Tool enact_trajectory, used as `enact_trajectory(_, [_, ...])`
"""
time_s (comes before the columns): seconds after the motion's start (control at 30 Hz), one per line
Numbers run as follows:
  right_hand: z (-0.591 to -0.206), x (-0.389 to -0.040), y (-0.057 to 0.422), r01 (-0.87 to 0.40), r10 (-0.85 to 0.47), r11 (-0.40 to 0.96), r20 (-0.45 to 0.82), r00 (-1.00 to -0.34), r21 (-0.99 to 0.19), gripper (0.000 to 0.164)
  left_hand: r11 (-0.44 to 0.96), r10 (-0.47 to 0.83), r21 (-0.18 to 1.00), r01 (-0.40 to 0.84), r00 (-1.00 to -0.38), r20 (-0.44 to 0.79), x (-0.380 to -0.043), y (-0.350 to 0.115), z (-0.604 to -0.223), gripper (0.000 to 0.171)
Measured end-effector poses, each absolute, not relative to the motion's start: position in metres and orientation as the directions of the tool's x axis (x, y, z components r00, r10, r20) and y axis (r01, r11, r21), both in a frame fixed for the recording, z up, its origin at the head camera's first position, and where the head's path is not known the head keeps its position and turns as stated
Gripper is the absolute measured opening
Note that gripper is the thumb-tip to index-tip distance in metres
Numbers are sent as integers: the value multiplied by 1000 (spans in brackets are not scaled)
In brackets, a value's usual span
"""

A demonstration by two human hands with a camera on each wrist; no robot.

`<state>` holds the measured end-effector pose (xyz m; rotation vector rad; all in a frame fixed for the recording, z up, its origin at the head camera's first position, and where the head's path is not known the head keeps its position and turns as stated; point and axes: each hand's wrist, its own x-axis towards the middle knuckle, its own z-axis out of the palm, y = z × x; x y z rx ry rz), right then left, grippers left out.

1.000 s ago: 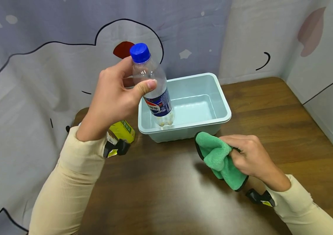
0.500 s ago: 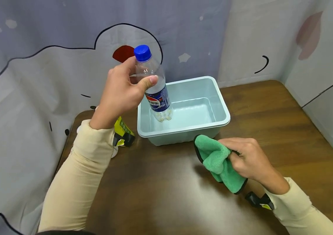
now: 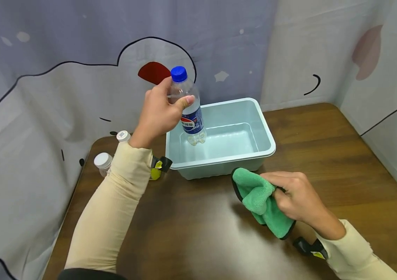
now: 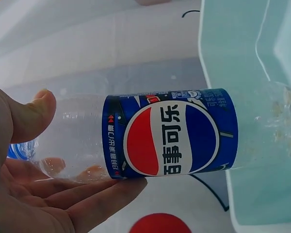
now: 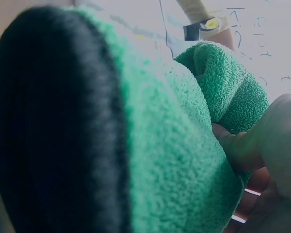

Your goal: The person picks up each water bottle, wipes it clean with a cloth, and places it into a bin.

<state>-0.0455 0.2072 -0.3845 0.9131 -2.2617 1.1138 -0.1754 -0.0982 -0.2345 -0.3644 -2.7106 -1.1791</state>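
My left hand (image 3: 161, 111) grips a clear plastic Pepsi bottle (image 3: 193, 120) by its upper part, below the blue cap (image 3: 179, 74). The bottle stands nearly upright, its base overlapping the inside of the pale blue plastic bin (image 3: 221, 160). In the left wrist view, thumb and fingers lie on opposite sides of the bottle (image 4: 169, 133), above the blue label. My right hand (image 3: 298, 196) pinches a bunched green cloth (image 3: 259, 194) with black edging, in front of the bin. The right wrist view shows the thumb pressed into the folds of the cloth (image 5: 174, 141).
Two white-capped bottles stand at the table's left: one cap (image 3: 102, 160) beside my left sleeve, the other cap (image 3: 123, 136) behind my wrist. Something yellow (image 3: 155, 174) is mostly hidden under that wrist. A printed curtain (image 3: 233, 50) hangs behind the brown wooden table (image 3: 191, 229).
My left hand has carried the bottle slightly right and lower in the view, and the white caps have come into sight. The right hand keeps its hold on the cloth.
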Motion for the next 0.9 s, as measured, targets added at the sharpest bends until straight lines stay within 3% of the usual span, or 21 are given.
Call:
enact_trajectory(0.63, [-387, -49, 207, -744, -356, 436, 661, -660, -507, 55, 661, 32, 736, 144, -986, 164, -206, -98, -277, 55])
enact_trajectory(0.9, [-388, -49, 209, -734, -348, 443, 656, -670, -515, 54, 651, 5, 758, 43, -999, 53, -216, -96, -289, 53])
